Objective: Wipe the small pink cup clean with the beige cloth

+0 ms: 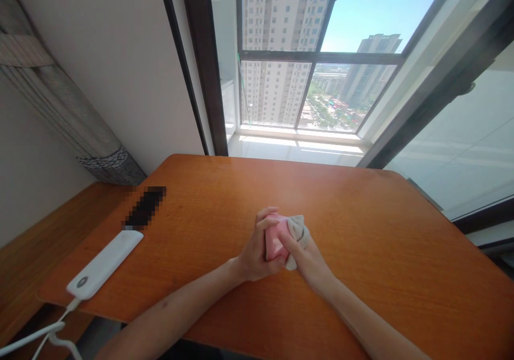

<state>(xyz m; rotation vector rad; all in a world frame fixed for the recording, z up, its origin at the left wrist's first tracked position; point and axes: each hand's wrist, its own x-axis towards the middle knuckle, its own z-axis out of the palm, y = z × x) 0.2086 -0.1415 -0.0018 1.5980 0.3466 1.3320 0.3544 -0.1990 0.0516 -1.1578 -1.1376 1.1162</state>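
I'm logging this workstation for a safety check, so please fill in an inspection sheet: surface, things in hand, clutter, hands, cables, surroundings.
Surface: brown wood-grained table, paler with glare toward the window.
Things in hand: pink object, partly hidden by fingers; pale cloth against its right side.
Clutter: white device at left; dark pixelated patch beyond it, contents unreadable.
Hands: left hand grips the pink object; right hand holds the cloth, thumb toward the pink object.
Cables: white cable at the device's near end, hanging past the table edge.
Surroundings: curtain at left; tall buildings outside.
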